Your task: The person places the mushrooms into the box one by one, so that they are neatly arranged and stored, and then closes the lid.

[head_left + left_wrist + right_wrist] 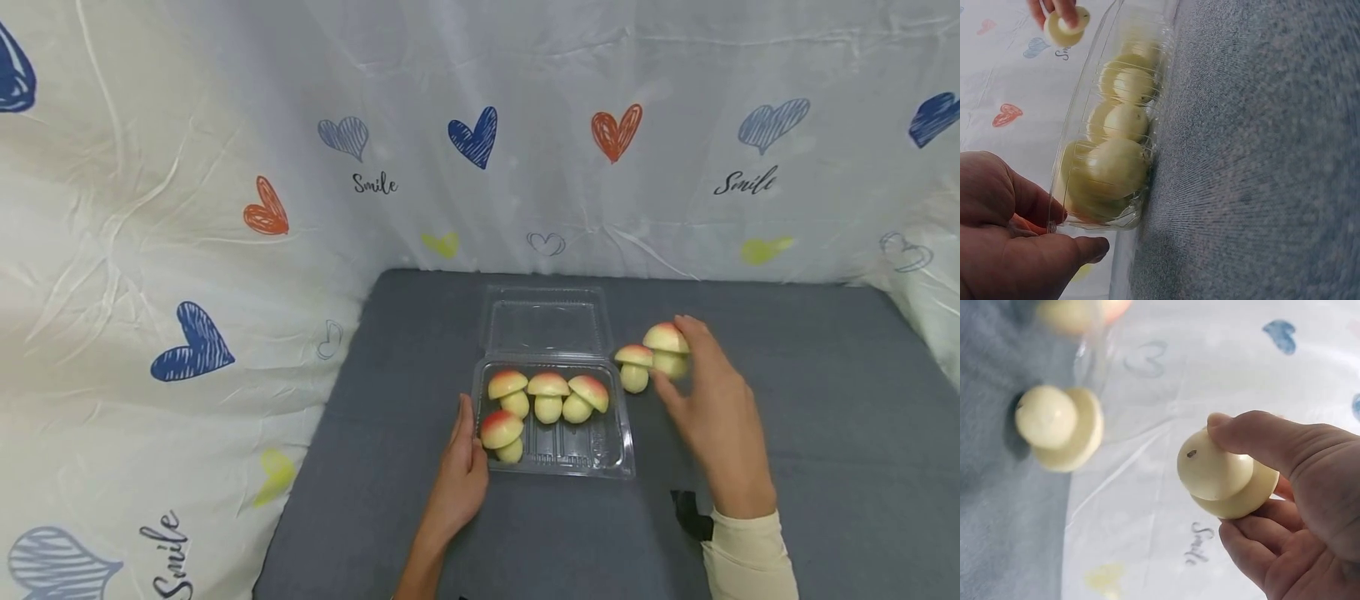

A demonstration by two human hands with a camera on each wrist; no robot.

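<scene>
My right hand [720, 408] pinches a toy mushroom [667, 350] with a red-tinged cream cap, held up off the table; in the right wrist view the thumb lies on the stem and the fingers are round the cap. Another toy mushroom [634, 367] stands on the table just right of the container. My left hand [459, 475] holds the left rim of the clear plastic container [626, 454] between thumb and fingers. Inside it lie several toy mushrooms [547, 397], most in a row along the back, one at the front left.
The container's hinged lid [547, 325] lies open toward the back. A grey cloth [840, 400] covers the table. White curtain [555, 67] printed with hearts hangs behind and at the left. A black strap [690, 515] is at my right wrist.
</scene>
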